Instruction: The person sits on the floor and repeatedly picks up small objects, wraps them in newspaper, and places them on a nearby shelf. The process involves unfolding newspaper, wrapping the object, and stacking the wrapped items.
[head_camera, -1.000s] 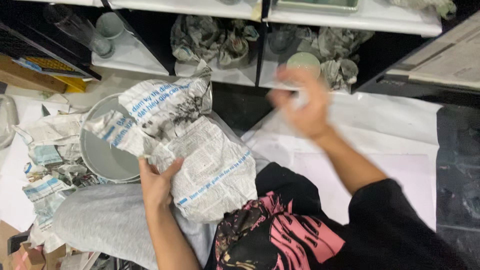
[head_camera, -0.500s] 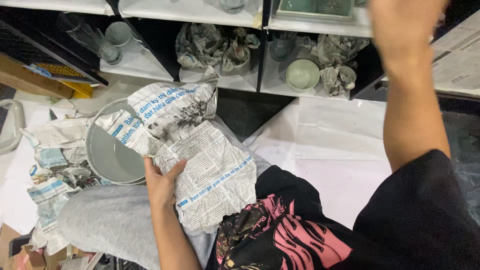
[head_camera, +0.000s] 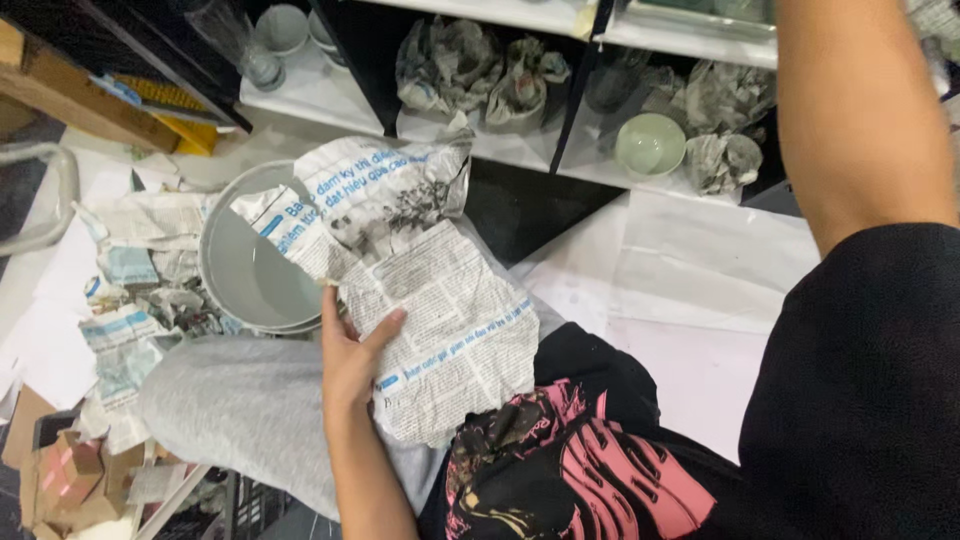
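on lap, left hand gripping newspaper, grey plate underneath

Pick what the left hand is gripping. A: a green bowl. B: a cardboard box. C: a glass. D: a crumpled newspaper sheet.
D: the left hand pinches the crumpled newspaper on the lap, its thumb on top, beside the grey plate.
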